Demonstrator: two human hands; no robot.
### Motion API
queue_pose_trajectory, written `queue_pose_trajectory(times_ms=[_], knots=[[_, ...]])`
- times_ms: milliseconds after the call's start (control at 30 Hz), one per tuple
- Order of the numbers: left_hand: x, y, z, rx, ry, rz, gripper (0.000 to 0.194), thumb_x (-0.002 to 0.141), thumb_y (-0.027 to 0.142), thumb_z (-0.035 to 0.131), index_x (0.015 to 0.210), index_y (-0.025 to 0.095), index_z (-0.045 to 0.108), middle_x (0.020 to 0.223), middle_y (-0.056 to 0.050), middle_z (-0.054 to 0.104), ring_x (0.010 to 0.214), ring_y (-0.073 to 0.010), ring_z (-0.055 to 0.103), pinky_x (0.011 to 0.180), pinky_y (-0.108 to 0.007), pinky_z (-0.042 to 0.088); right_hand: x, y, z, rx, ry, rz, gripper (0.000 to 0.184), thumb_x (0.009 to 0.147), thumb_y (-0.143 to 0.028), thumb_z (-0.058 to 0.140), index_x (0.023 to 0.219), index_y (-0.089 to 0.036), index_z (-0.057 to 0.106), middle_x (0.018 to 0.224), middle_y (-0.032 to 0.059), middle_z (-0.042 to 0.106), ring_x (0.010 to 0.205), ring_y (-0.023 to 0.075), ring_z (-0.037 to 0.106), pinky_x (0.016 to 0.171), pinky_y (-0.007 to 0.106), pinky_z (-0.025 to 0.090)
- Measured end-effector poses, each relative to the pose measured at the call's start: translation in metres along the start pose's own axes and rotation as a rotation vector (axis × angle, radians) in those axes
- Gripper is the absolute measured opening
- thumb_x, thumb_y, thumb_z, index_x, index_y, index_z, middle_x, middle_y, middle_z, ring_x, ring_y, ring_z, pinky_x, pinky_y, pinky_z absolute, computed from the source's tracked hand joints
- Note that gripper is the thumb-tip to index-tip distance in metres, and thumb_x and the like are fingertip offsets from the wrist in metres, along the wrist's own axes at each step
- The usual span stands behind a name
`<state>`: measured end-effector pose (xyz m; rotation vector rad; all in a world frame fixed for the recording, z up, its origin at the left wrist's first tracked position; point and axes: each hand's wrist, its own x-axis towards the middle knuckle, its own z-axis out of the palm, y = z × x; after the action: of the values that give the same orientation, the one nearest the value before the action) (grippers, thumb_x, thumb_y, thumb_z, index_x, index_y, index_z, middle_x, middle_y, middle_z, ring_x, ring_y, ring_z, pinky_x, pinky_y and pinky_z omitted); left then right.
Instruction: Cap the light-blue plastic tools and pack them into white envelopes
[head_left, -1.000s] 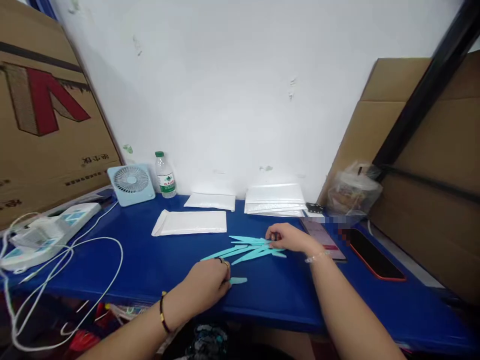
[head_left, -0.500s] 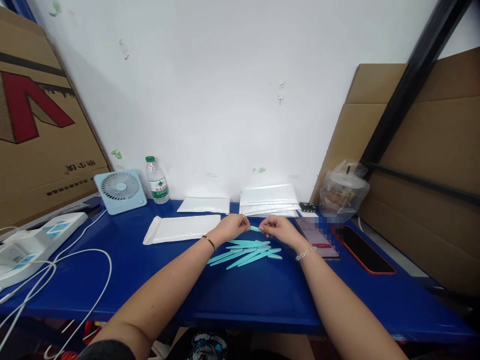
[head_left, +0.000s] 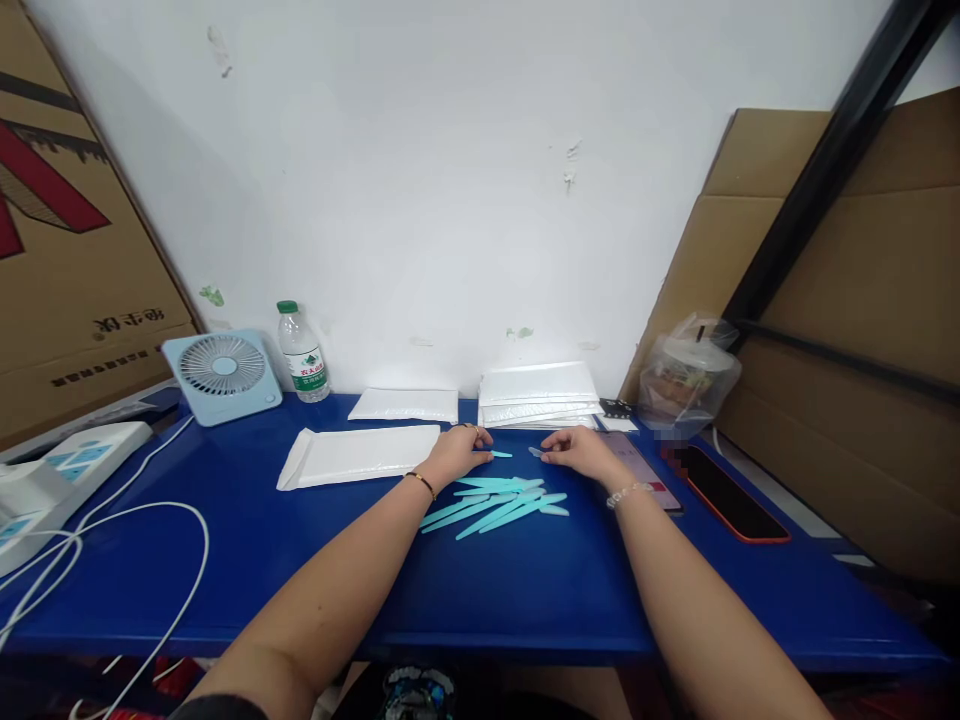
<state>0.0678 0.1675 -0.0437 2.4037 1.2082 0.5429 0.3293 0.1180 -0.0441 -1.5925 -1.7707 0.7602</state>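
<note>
My left hand (head_left: pixel 456 448) rests on the blue table (head_left: pixel 300 560), fingers pinched on a short teal piece (head_left: pixel 501 454) that points right. My right hand (head_left: pixel 576 450) lies opposite, a small gap away, pinching another short pale piece (head_left: pixel 534 451). Just in front of both hands lies a fanned pile of several thin teal sticks (head_left: pixel 495 500). A white padded mailer (head_left: pixel 360 455) lies flat to the left of my left hand.
A second mailer (head_left: pixel 406 404) and a stack of mailers (head_left: pixel 538 394) lie by the wall. Fan (head_left: pixel 221 365) and water bottle (head_left: pixel 302 352) stand back left, power strip (head_left: pixel 52 478) and white cables (head_left: pixel 135 530) far left. Two phones (head_left: pixel 731 492) and a bagged cup (head_left: pixel 694 378) are on the right.
My left hand came up from the table's front edge with a teal piece and met my right hand above the pile. Both hands have now lowered and drawn slightly apart, each holding a short piece.
</note>
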Motion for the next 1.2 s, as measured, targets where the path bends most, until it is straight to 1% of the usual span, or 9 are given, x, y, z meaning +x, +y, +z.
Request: queue_pose_trajectory(times_ms=[133,233,333,500,667,867,967,1067,1200], knots=[[-0.009,0.008,-0.007,-0.04,0.03,0.05,0.034,0.075,0.047,0.059,0.097,0.021,0.064,0.094,-0.004,0.062,0.087,-0.0183,0.058,0.069,-0.025,0.044,-0.01,-0.017,-0.002,0.02,-0.197,-0.129,0.032,0.065,-0.044,0.071,0.081,-0.016,0.071,0.074,0.0031,0.064,0.067,0.0146,0.055,0.06,0.025,0.042],[-0.016,0.016,-0.012,-0.088,-0.088,0.12,0.039,0.075,0.055,0.056,0.091,0.02,0.065,0.088,-0.003,0.063,0.078,-0.0164,0.057,0.064,-0.024,0.042,-0.013,-0.025,0.001,-0.037,-0.341,-0.139,0.031,0.06,-0.042,0.075,0.077,-0.016,0.071,0.076,0.0026,0.062,0.067,0.0141,0.054,0.059,0.025,0.042],[-0.021,0.022,-0.013,-0.073,-0.226,0.174,0.041,0.07,0.057,0.062,0.087,0.02,0.066,0.08,-0.001,0.064,0.071,-0.0155,0.056,0.058,-0.024,0.038,-0.013,-0.024,0.003,-0.002,-0.387,-0.11,0.029,0.06,-0.04,0.075,0.072,-0.015,0.068,0.07,0.0012,0.06,0.063,0.0127,0.052,0.058,0.025,0.041],[-0.02,0.024,-0.01,-0.028,-0.201,0.158,0.033,0.075,0.05,0.057,0.081,0.02,0.066,0.07,0.0,0.062,0.062,-0.0146,0.053,0.053,-0.025,0.032,-0.014,-0.025,0.002,0.187,-0.322,-0.07,0.029,0.066,-0.04,0.071,0.076,-0.014,0.064,0.07,0.0015,0.063,0.067,0.0132,0.055,0.066,0.027,0.043],[-0.017,0.021,-0.013,-0.106,-0.166,0.139,0.039,0.085,0.049,0.043,0.084,0.019,0.068,0.076,-0.002,0.066,0.063,-0.0147,0.054,0.056,-0.025,0.036,-0.011,-0.024,0.0,0.16,-0.257,-0.066,0.03,0.066,-0.042,0.072,0.074,-0.014,0.066,0.069,0.0012,0.064,0.066,0.0135,0.055,0.068,0.028,0.043],[-0.01,0.003,-0.02,-0.044,-0.088,0.143,0.033,0.085,0.039,0.044,0.074,0.019,0.067,0.085,-0.003,0.066,0.078,-0.0162,0.057,0.068,-0.025,0.04,-0.004,0.0,-0.009,0.118,-0.178,0.005,0.028,0.066,-0.04,0.071,0.074,-0.013,0.067,0.069,0.0028,0.066,0.065,0.0137,0.056,0.065,0.027,0.043],[-0.01,-0.005,-0.02,-0.011,-0.058,0.108,0.03,0.079,0.044,0.053,0.087,0.02,0.067,0.085,-0.004,0.063,0.079,-0.0177,0.056,0.066,-0.025,0.041,-0.005,0.002,-0.012,0.063,-0.136,0.039,0.025,0.065,-0.037,0.072,0.073,-0.013,0.068,0.07,0.0043,0.067,0.065,0.0147,0.057,0.063,0.027,0.043],[-0.01,-0.01,-0.017,0.019,-0.014,0.088,0.038,0.075,0.046,0.059,0.104,0.022,0.062,0.091,-0.004,0.06,0.085,-0.0193,0.056,0.067,-0.026,0.043,-0.008,-0.008,-0.008,0.0,-0.096,-0.001,0.023,0.066,-0.036,0.071,0.073,-0.014,0.069,0.07,0.0041,0.067,0.064,0.0148,0.057,0.06,0.026,0.043],[-0.009,-0.011,-0.009,0.067,0.003,0.058,0.033,0.077,0.041,0.058,0.103,0.022,0.062,0.091,-0.004,0.061,0.092,-0.0207,0.055,0.074,-0.028,0.043,-0.012,-0.023,0.008,-0.047,-0.168,-0.116,0.021,0.068,-0.036,0.069,0.072,-0.016,0.069,0.07,0.0032,0.065,0.065,0.0147,0.056,0.058,0.025,0.043]])
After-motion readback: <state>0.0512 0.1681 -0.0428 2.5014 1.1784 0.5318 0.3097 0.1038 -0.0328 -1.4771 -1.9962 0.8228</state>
